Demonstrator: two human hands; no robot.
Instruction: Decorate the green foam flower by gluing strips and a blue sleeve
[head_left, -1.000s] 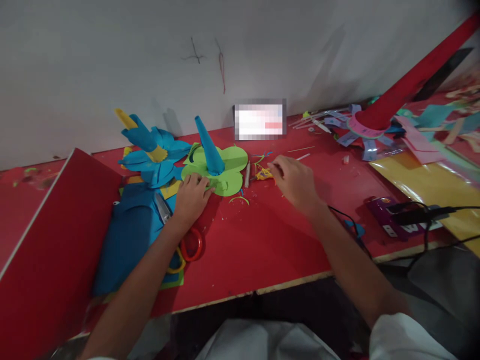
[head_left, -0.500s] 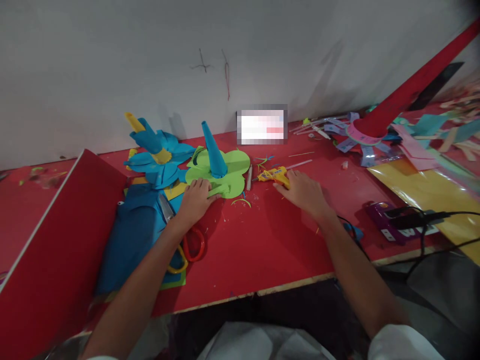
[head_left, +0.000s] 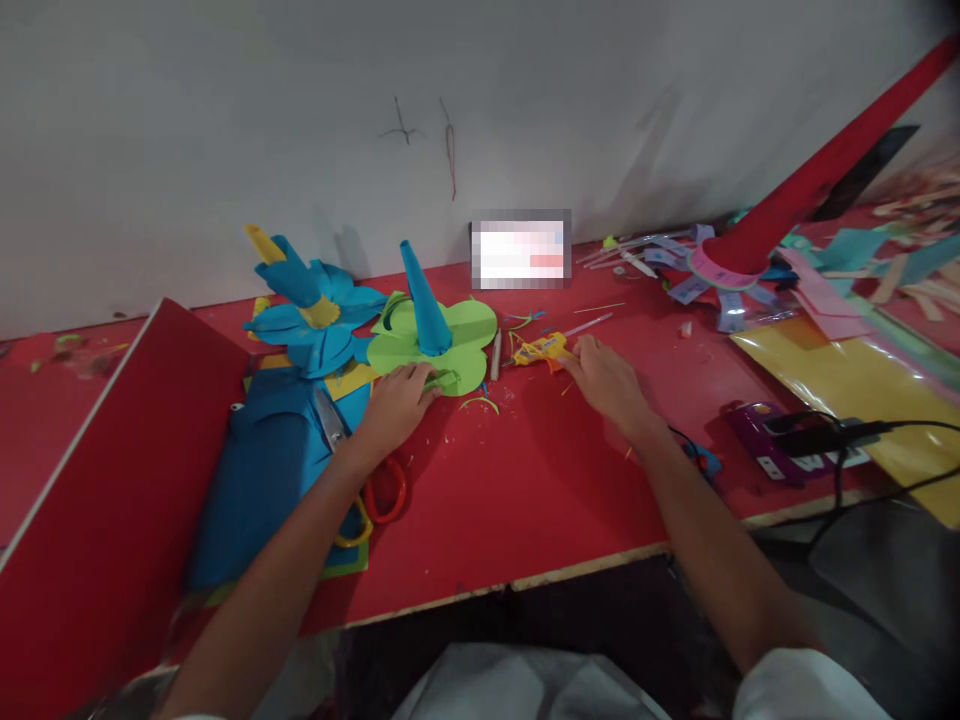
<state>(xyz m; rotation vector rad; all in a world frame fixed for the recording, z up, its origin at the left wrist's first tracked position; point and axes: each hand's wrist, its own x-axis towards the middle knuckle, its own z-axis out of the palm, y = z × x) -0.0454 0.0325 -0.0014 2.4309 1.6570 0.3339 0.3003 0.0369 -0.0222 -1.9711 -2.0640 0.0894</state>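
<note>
My left hand (head_left: 394,405) is closed on the near edge of a green paper flower (head_left: 471,325), where a petal piece (head_left: 448,380) looks folded up beside the fingers. A blue paper cone (head_left: 426,305) stands upright from the flower's middle. My right hand (head_left: 609,385) is wrapped round the handle of a yellow glue gun (head_left: 541,348). The gun lies low over the table with its nozzle pointing left, and a clear glue stick (head_left: 589,324) shows behind it. Between nozzle and flower lies a pale stick (head_left: 496,355).
Scissors (head_left: 384,490) with red and yellow handles lie by my left forearm, on blue sheets (head_left: 259,490). A blue paper flower (head_left: 319,315) stands behind. A red board (head_left: 112,510) leans at left. At right are a purple power strip (head_left: 780,440) with cables and a red cone (head_left: 832,170).
My right hand and the glue gun have shifted slightly left. My left fingers have moved a little right over the green petal piece, covering more of it.
</note>
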